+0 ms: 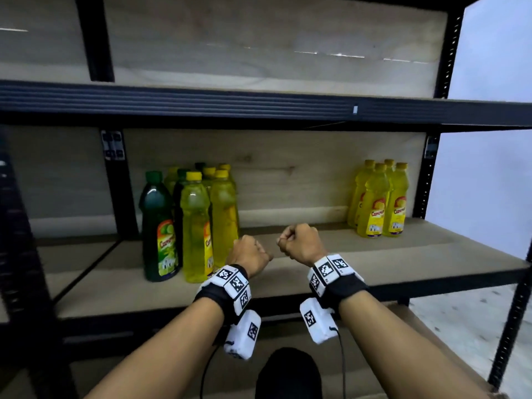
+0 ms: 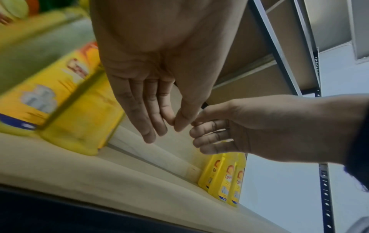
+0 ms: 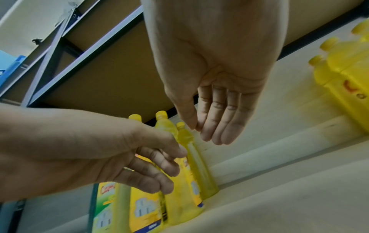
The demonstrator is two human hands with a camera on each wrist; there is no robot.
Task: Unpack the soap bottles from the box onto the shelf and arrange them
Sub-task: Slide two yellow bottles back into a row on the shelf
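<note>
On the wooden shelf [image 1: 359, 269] stand two clusters of soap bottles. The left cluster has a dark green bottle [image 1: 158, 226] in front, with several yellow bottles [image 1: 197, 226] beside and behind it. The right cluster [image 1: 380, 200] is all yellow. My left hand [image 1: 252, 250] and right hand [image 1: 296, 240] hover close together above the shelf's middle, between the clusters. Both are curled into fists and hold nothing. The left wrist view shows my left hand [image 2: 169, 124] with thumb on forefinger. The right wrist view shows the same of my right hand [image 3: 199, 130].
A black metal upright [image 1: 429, 174] and a beam [image 1: 259, 102] frame the bay, and the upper shelf holds nothing. A brown cardboard surface [image 1: 417, 335] lies below at the right. Something dark [image 1: 288, 372] sits at the bottom centre.
</note>
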